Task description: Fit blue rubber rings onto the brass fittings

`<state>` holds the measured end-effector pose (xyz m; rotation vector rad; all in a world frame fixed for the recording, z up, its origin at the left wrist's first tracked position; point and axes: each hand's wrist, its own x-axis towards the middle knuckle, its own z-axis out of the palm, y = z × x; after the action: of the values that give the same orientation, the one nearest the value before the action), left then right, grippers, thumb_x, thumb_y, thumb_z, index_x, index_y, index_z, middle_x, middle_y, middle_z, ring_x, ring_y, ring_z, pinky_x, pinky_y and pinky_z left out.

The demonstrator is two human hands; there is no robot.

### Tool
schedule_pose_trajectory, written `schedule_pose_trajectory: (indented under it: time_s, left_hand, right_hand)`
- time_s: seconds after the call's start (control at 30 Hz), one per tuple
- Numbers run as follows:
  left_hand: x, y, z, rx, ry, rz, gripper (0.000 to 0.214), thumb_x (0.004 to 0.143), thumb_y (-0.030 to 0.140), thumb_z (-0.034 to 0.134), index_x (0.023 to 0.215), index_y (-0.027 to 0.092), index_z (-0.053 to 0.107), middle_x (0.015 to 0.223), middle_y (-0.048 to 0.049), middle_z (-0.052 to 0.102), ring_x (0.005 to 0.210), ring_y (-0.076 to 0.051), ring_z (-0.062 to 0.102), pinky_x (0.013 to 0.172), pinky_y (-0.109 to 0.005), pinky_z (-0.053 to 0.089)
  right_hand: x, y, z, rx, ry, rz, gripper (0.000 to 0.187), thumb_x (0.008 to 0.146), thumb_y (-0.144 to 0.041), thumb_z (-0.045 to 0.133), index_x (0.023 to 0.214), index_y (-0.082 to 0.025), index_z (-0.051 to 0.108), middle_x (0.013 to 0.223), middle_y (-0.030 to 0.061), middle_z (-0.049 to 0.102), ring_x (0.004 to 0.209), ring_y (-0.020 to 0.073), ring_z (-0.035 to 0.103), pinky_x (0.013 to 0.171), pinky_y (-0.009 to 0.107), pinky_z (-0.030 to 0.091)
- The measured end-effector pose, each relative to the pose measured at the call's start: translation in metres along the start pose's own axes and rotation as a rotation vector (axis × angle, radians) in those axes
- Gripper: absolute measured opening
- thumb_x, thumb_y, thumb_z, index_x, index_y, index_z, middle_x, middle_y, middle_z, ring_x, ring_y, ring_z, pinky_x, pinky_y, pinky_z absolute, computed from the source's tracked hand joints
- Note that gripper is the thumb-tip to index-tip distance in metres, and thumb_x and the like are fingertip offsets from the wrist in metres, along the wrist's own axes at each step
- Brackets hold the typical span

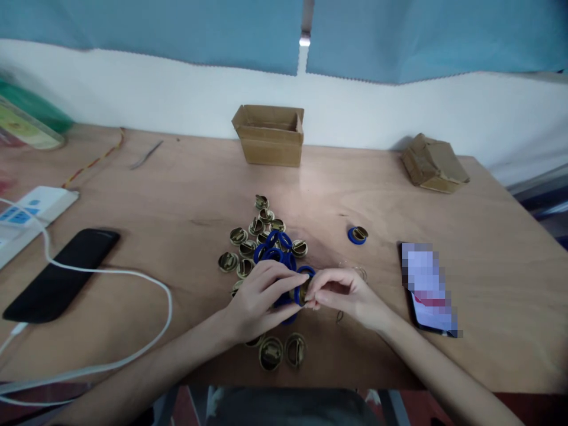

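My left hand [267,294] grips a round brass-coloured piece with a blue ring [303,286] around its edge, tilted up on its side. The fingertips of my right hand [344,294] are pinched at the right face of this piece; whatever lies between them is too small to make out. Under and behind my left hand is a pile of blue rings [274,254]. Around it lie several round brass-coloured pieces [238,236] with a bar or clip across the back. Two such pieces [271,353] lie near the table's front edge. Thin wire-like loops [339,316] show by my right hand.
A single blue-ringed brass piece [357,235] lies apart on the right, near a lit phone [429,290]. An open cardboard box [271,147] and a crumpled one [435,164] stand at the back. Leftward are a black phone [62,275], white cable [133,272] and power strip [38,216].
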<state>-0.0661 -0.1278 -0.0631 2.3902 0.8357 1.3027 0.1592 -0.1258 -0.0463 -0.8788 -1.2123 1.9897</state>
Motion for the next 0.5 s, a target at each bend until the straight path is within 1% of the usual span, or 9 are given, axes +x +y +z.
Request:
schedule_pose_trajectory:
  time_s: [0.1, 0.27, 0.5]
  left_hand:
    - [-0.001, 0.0, 0.0, 0.004, -0.004, 0.003, 0.043, 0.085, 0.013, 0.075, 0.126, 0.017, 0.062, 0.099, -0.0075, 0.072, 0.092, -0.021, 0.066, 0.083, -0.037, 0.057]
    - [-0.004, 0.0, 0.001, -0.006, 0.0, 0.013, 0.038, 0.088, 0.009, 0.07, 0.125, 0.016, 0.065, 0.102, -0.0076, 0.071, 0.094, -0.02, 0.063, 0.084, -0.035, 0.055]
    - [-0.011, -0.003, 0.004, -0.025, -0.005, 0.01, 0.042, 0.087, 0.004, 0.069, 0.127, 0.017, 0.066, 0.107, -0.0087, 0.068, 0.097, -0.02, 0.062, 0.085, -0.036, 0.054]
  right_hand:
    - [0.001, 0.0, -0.001, -0.01, 0.02, 0.003, 0.016, 0.084, -0.035, 0.081, 0.087, -0.019, 0.077, 0.083, 0.0022, 0.075, 0.077, 0.0137, 0.071, 0.074, 0.027, 0.059]
    - [0.001, -0.003, -0.004, -0.066, -0.015, -0.088, 0.009, 0.087, -0.028, 0.079, 0.087, -0.019, 0.077, 0.088, 0.0026, 0.074, 0.081, 0.013, 0.069, 0.076, 0.025, 0.056]
    - [0.001, 0.0, -0.004, -0.169, -0.004, -0.168, 0.001, 0.089, -0.021, 0.076, 0.088, -0.02, 0.077, 0.092, 0.0024, 0.073, 0.085, 0.0124, 0.068, 0.079, 0.025, 0.053]
